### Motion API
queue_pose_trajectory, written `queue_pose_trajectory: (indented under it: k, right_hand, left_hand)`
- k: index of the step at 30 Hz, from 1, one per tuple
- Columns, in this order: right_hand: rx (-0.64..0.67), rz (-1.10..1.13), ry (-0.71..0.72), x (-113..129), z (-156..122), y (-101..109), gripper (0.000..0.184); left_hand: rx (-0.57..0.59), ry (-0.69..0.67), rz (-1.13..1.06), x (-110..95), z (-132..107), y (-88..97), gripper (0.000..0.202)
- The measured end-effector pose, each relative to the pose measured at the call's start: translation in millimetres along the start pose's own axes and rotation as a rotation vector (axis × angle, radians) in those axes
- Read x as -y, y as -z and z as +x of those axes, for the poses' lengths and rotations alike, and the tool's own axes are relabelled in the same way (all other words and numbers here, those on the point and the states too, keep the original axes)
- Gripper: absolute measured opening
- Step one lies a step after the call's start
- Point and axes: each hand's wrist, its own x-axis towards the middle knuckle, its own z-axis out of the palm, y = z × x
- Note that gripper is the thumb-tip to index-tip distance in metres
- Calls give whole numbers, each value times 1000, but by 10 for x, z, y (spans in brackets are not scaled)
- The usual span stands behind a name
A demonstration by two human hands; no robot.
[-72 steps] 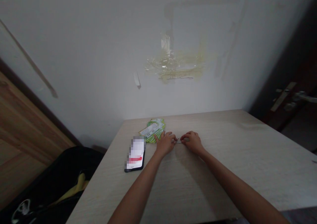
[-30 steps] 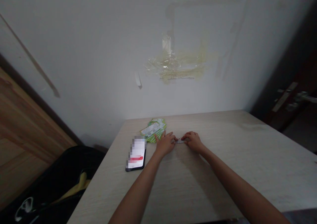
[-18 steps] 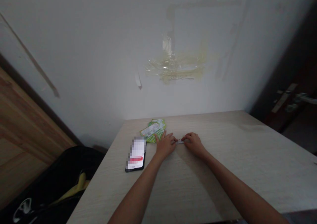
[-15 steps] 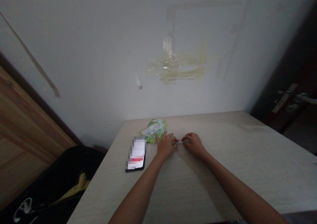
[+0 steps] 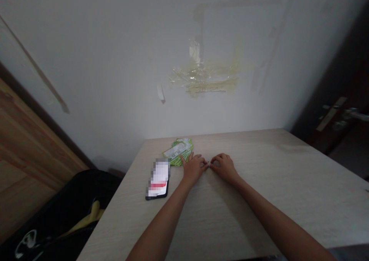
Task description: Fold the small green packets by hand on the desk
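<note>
My left hand (image 5: 195, 167) and my right hand (image 5: 225, 167) rest close together on the table, fingertips almost meeting. Between them the thumbs and index fingers pinch a small pale piece (image 5: 208, 164), perhaps paper; most of it is covered by the fingers and its kind cannot be made out. The other left fingers spread toward a fanned pile of green-and-white printed packets (image 5: 178, 152). A phone (image 5: 158, 179) with a lit screen lies to the left of my left forearm, its display blurred out.
The pale wood-grain table (image 5: 273, 176) meets a grey wall (image 5: 129, 61) marked with old tape (image 5: 207, 78). A black bag (image 5: 66, 211) with something yellow in it stands left of the table. On the right is a dark door with a metal handle (image 5: 357, 114).
My fingertips have drawn closer together, the right hand shifting slightly left, so less of the pale piece shows. The phone and packets have stayed where they were.
</note>
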Motion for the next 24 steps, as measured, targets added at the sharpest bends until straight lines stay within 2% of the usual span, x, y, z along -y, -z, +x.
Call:
queue_pose_trajectory:
  k: [13,24]
  right_hand:
    - [41,8,-24,-21,91,10,22]
    - [66,18,-30,-69,113,-10,21]
  left_hand:
    - [-12,29,5,-63,37,30,13]
    - [62,34,-40,19,49,59,13]
